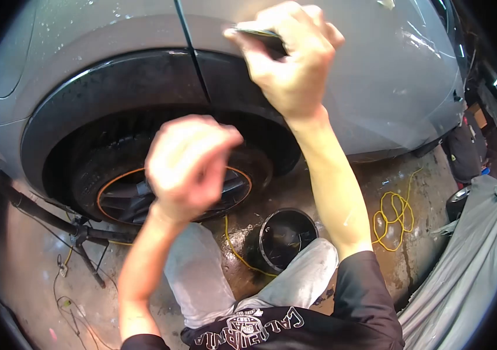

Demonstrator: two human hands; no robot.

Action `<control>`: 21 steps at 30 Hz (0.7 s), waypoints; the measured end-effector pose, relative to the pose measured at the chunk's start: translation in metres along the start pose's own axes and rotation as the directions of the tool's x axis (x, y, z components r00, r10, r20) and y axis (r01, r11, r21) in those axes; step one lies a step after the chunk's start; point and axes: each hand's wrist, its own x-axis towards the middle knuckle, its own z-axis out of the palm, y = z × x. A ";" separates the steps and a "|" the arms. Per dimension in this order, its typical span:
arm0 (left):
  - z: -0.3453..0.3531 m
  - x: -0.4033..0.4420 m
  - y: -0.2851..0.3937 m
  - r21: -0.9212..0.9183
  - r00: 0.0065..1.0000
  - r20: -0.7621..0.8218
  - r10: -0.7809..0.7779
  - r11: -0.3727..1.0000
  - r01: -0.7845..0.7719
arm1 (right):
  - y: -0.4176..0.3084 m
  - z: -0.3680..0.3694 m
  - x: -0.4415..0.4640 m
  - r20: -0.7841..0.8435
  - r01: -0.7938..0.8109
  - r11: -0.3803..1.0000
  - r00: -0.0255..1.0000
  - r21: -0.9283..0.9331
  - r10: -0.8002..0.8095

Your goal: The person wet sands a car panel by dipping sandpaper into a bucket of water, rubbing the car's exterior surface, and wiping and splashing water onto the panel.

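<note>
My right hand (pixel 298 61) is raised in front of the grey car body panel (pixel 371 87). Its thumb and fingers pinch a thin, flat, card-like piece (pixel 260 32), dark with a yellowish edge. I cannot make out its exact kind. Lower and to the left, my left hand (pixel 187 163) is curled closed and blurred, in front of the wheel (pixel 123 192) with its orange rim ring. Whether anything is inside those fingers is hidden. Black trim (pixel 126 81) arches over the wheel, and a narrow vertical seam cuts through it. Water drops dot the upper left panel.
A black bucket (pixel 269 224) stands on the wet floor between my knees and the car. A yellow cord (pixel 385 216) lies coiled at the right. A black stand (pixel 85 233) is at the left, and a grey cloth (pixel 464 251) hangs at the right.
</note>
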 end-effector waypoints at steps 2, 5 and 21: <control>-0.012 0.038 -0.019 0.226 0.960 -0.105 0.259 0.946 -0.230 | -0.001 -0.011 -0.002 0.051 -0.003 1.000 0.999 -0.015 0.004; -0.034 0.067 -0.031 0.494 0.910 0.361 0.204 0.786 -0.372 | 0.038 -0.067 -0.055 0.105 -0.132 0.987 0.984 -0.087 0.141; -0.077 0.123 -0.080 0.502 0.728 0.604 0.324 0.555 -0.663 | 0.029 -0.060 -0.059 0.053 -0.286 0.957 0.956 -0.054 0.289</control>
